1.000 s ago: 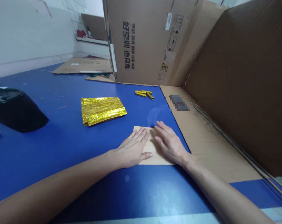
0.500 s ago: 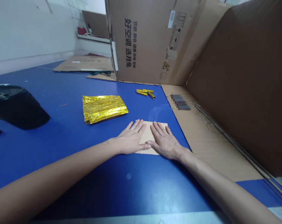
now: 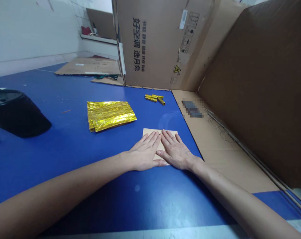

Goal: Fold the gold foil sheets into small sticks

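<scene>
A pale yellow sheet of paper (image 3: 147, 131) lies flat on the blue tabletop (image 3: 110, 199), mostly covered by both hands. My left hand (image 3: 147, 151) rests palm down on its left part, fingers stretched out. My right hand (image 3: 175, 149) presses flat on the right part, fingers slightly spread. The two hands nearly touch at the fingertips, and the thumbs lie close together near the sheet's front edge. Beyond my left hand is a stack of shiny gold foil sheets (image 3: 110, 116). Farther back are several small rolled gold foil pieces (image 3: 154, 98).
A black container (image 3: 21, 114) stands at the left. Large cardboard panels (image 3: 160, 43) rise at the back and right. A cardboard sheet (image 3: 230, 159) borders the blue top on the right, with a pixelated item (image 3: 193, 109) on it. Flat cardboard (image 3: 88, 66) lies back left.
My left hand has slid to the right and slightly nearer across the paper, toward my right hand, uncovering the sheet's far left corner. My right hand stays almost in place.
</scene>
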Demonstrator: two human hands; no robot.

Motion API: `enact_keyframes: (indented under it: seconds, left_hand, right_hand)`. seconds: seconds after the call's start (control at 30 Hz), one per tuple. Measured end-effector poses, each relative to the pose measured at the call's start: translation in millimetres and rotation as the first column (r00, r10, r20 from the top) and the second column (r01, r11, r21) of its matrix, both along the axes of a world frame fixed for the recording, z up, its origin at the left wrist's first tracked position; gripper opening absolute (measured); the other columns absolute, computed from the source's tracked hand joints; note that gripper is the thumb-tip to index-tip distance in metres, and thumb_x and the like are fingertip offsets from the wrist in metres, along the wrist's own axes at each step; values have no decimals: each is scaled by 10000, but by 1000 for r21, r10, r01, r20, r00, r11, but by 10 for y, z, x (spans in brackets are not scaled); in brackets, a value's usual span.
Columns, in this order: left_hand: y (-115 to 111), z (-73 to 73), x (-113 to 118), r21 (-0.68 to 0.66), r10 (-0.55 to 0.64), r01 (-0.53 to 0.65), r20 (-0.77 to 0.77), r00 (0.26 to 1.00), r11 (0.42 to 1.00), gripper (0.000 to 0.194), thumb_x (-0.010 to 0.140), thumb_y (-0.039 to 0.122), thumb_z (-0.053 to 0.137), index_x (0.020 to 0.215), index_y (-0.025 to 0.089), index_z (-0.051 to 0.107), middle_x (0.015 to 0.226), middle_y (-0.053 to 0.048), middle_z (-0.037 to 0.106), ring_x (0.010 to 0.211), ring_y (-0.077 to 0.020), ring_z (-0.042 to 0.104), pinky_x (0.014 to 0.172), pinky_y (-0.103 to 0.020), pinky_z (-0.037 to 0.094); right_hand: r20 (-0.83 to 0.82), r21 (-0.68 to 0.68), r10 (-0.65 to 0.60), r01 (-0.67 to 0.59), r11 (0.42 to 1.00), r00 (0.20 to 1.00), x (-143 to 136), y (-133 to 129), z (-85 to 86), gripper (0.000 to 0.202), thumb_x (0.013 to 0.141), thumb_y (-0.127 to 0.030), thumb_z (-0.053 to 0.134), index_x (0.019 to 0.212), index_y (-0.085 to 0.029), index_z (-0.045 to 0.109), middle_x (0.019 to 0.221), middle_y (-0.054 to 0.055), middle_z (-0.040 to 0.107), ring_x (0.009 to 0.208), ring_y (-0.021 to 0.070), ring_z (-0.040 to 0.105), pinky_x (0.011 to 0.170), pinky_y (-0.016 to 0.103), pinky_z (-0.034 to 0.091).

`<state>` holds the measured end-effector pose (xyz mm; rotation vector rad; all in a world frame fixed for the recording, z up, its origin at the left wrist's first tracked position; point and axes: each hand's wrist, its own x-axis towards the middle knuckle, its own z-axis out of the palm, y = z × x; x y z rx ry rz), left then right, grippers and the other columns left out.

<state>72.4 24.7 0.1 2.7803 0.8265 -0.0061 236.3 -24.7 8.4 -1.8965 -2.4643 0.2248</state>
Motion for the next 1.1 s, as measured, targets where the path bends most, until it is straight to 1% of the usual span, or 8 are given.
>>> enact_keyframes:
  seconds: [0.13,0.3,0.43,0.53,0.73,0.87,0.97,1.1]
  left_hand:
    - [-13,-4,-19,18,50,-50,-22,999,999,998,706,759,189,1370,24,60,1426,-171,-4,1317,-276,-32,1064,-407,33]
    - [-45,-35,-54,40,123,-122,-21,992,992,999,709,755,194,1362,3,111,1424,-182,29,1317,-277,-16,1069,-391,29]
    - [-56,-53,-72,46,169,-168,-17,986,985,1006,706,757,202,1361,-1,112,1422,-186,18,1317,-277,-18,1069,-397,24]
    - [-81,-40,-80,40,191,-189,-27,981,981,995,713,747,221,1361,0,110,1422,-185,25,1317,-276,-12,1069,-403,31]
    - [-141,0,-173,31,237,-236,-40,971,971,996,714,748,197,1361,-4,104,1419,-193,19,1316,-279,-15,1064,-415,40]
    - [-143,10,-232,28,207,-206,-55,977,978,1008,694,755,237,1370,26,70,1425,-177,14,1315,-285,-24,1061,-432,27]
    - [-134,10,-256,18,195,-194,-68,979,981,1064,658,791,222,1368,18,48,1424,-178,-3,1314,-285,-42,1059,-440,17]
    - [-135,11,-277,14,213,-213,-76,974,977,1088,648,806,169,1362,-3,36,1422,-181,-17,1315,-273,-62,1060,-432,-6]
  right_hand:
    - [-3,-6,-20,20,1000,1000,14,6,-14,783,809,-628,176,1383,-97,129,1449,126,67,1319,232,-14,1040,484,47]
    - [20,15,-88,88,996,996,35,-2,-55,803,801,-630,207,1385,-87,110,1449,132,55,1319,234,-20,1035,496,51]
    - [16,30,-92,92,995,996,43,3,-82,818,796,-638,202,1381,-73,123,1447,141,64,1320,235,-9,1035,493,46]
    - [16,24,-97,97,995,995,18,15,-69,831,792,-648,186,1377,-60,137,1445,146,66,1320,238,-4,1034,496,49]
    - [16,0,-69,69,998,997,-161,-5,26,816,797,-641,193,1368,-59,186,1441,160,89,1318,272,32,1016,540,62]
    - [-29,4,30,-30,1000,999,-277,-52,38,731,839,-573,175,1375,-76,172,1444,147,95,1322,240,22,1028,517,59]
    - [-42,-24,60,-61,998,997,-275,-69,11,735,835,-578,177,1383,-90,137,1448,133,77,1321,235,6,1037,494,44]
    - [-9,-33,28,-28,999,1000,-159,-90,-18,787,810,-621,187,1386,-91,110,1451,119,44,1321,233,-17,1039,487,35]
